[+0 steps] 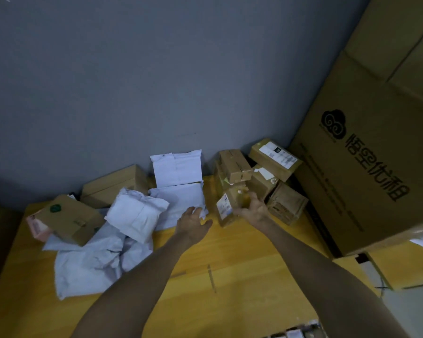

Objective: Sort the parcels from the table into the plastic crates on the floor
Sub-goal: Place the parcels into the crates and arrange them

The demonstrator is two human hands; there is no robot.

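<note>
Parcels lie along the far side of a yellow wooden table (230, 264). My right hand (253, 209) grips a small brown cardboard box (230, 203) with a white label, at the front of a heap of brown boxes (274, 159). My left hand (193, 224) reaches over the table with relaxed fingers, its fingertips touching the edge of a white poly mailer (181, 198). More white mailers (137, 213) are piled at the left centre. A brown box with a green sticker (71, 219) sits at the far left. No plastic crate shows in this view.
A grey wall stands right behind the table. A very large printed cardboard carton (366, 154) towers at the right, with a smaller carton (405, 267) below it. Another brown box (112, 185) rests against the wall at the back left.
</note>
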